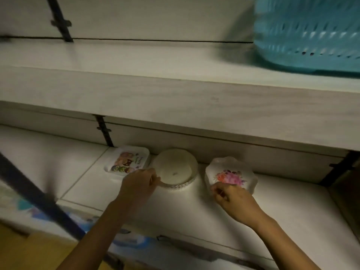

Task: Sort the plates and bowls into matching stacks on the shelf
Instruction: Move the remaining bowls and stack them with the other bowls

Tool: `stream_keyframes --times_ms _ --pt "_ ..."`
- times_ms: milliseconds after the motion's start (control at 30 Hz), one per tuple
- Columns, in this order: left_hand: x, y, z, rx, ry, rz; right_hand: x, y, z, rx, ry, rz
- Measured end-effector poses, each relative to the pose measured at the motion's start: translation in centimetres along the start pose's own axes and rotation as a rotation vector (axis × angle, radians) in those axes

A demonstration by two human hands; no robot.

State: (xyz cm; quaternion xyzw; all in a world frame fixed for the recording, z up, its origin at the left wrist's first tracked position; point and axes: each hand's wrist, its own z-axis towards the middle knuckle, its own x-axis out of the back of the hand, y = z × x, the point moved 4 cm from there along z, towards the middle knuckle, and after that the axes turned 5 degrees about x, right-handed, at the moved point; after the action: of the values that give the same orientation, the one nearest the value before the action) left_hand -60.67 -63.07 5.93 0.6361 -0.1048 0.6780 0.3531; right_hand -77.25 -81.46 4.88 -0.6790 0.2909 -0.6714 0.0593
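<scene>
My two hands, each on a plate, on the lower shelf.

My left hand pinches the near-left rim of the round cream plate, fingers curled at its ridged edge. My right hand grips the near rim of the floral plate, which has a scalloped edge and tilts up toward me. Both plates sit side by side but apart on the lower shelf, close to its back wall. A square cartoon plate lies just left of the cream one. On the upper shelf stands a teal basket, far right.
</scene>
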Motion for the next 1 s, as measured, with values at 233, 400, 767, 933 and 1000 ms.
stream_keyframes --times_ms 233,400,767,933,1000 --pt "4.0 -9.1 -3.9 0.136 0.022 0.019 -3.1 -9.1 3.1 0.179 -0.009 -0.106" --pt "7.1 -16.3 -7.3 0.19 0.002 -0.067 -6.5 -16.9 4.6 0.249 -0.008 -0.115" --pt "14.3 -33.1 -14.4 0.296 0.036 -0.002 -15.4 -33.3 7.1 0.411 -0.032 -0.069" --pt "18.0 -39.2 -17.7 0.404 0.066 0.026 -18.2 -40.9 8.6 0.527 -0.103 -0.043" --pt "19.4 -41.1 -18.6 0.425 0.103 0.075 -19.4 -43.7 9.4 0.572 -0.119 -0.031"
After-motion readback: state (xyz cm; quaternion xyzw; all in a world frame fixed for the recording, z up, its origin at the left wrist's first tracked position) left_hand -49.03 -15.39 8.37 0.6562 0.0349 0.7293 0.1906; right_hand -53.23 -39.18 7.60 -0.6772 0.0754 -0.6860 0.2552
